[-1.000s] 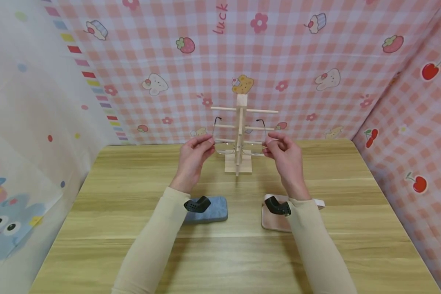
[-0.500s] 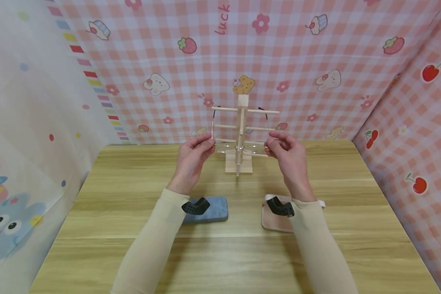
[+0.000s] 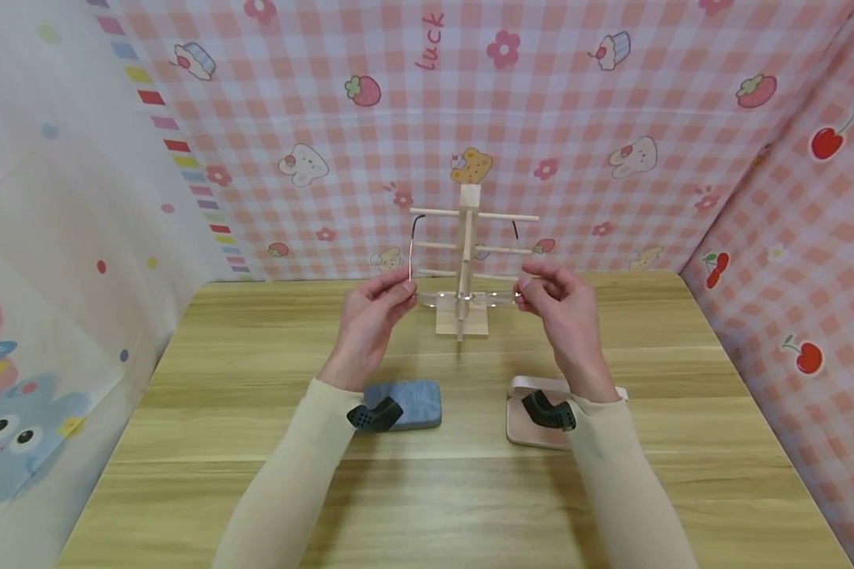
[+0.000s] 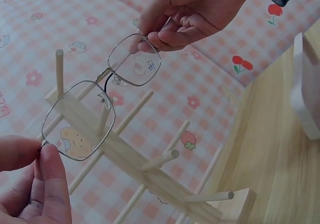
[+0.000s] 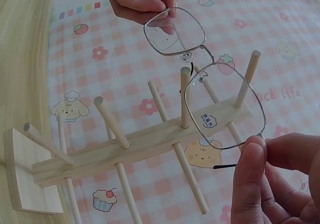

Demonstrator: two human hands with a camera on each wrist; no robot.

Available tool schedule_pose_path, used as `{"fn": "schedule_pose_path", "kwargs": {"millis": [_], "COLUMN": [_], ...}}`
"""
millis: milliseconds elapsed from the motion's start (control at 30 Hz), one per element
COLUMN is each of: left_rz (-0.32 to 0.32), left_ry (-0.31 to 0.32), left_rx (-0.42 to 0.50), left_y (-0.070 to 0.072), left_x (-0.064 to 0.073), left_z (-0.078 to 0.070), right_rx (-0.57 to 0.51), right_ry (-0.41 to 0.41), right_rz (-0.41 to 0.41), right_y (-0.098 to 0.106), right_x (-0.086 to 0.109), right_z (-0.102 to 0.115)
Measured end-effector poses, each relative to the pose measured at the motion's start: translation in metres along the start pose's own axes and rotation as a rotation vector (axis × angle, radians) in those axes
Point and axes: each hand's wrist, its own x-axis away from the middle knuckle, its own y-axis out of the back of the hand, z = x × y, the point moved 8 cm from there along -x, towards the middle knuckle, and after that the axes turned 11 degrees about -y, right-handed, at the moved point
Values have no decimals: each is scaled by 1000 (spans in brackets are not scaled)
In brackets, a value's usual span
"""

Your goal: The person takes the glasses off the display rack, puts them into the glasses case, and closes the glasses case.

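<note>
From where I stand, the left hand (image 3: 368,320) comes first, reaching forward over the desk (image 3: 256,458), thumb and fingers pinching one end of a pair of wire-rimmed eyeglasses (image 4: 102,75) near the hinge. Below that wrist a blue glasses case (image 3: 416,403) lies on the desk, partly covered by the sleeve.

In the middle stands the wooden peg stand (image 3: 469,217), upright, with dowels out to both sides and shorter ones jutting from its front. The eyeglasses are held up before it, between the two hands, neither of which is nearer. Their width runs left to right, much like the side dowels, with the bridge about in line with the post; the temples point away from the person, one to each side of it. I can't tell whether any dowel touches the frame. The rims are thin and silvery, rounded-square, round clear lenses; the temple tips are dark, and a small blue mark shows on the right lens.

Last, the right hand (image 3: 565,316) pinches the other end, above a pinkish case (image 3: 530,427) partly hidden by the forearm.
</note>
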Motion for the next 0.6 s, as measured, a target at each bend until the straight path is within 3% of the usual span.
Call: {"fn": "schedule_pose_path", "kwargs": {"millis": [600], "left_rz": [13], "left_ry": [-1], "left_rx": [-32], "left_y": [8], "left_x": [29], "left_z": [5], "right_rx": [108], "right_ry": [-31], "right_rz": [31], "right_y": [8], "right_x": [24], "right_z": [-16]}}
